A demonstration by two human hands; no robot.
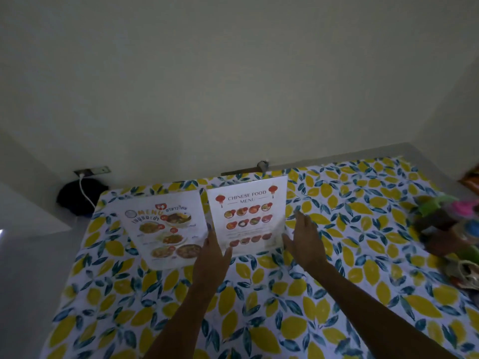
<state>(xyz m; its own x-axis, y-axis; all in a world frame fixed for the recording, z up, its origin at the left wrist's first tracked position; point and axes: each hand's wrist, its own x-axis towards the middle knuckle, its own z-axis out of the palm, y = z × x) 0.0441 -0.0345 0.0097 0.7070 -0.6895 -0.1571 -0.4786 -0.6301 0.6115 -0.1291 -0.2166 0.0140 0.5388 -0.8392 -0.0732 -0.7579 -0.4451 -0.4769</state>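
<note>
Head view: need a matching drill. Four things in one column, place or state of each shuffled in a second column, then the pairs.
Things:
1 Chinese food menu
2 Thai menu
3 white cable
4 right hand

Place or state:
A plugged in, far left
B fingers straight, beside a menu's right edge
C right one of the two sheets
D left one of the two sheets

Pairs: 1-C, 2-D, 3-A, 4-B

Chinese food menu [247, 216]: white card, dish photos, red lanterns, standing upright, print facing viewer
</note>
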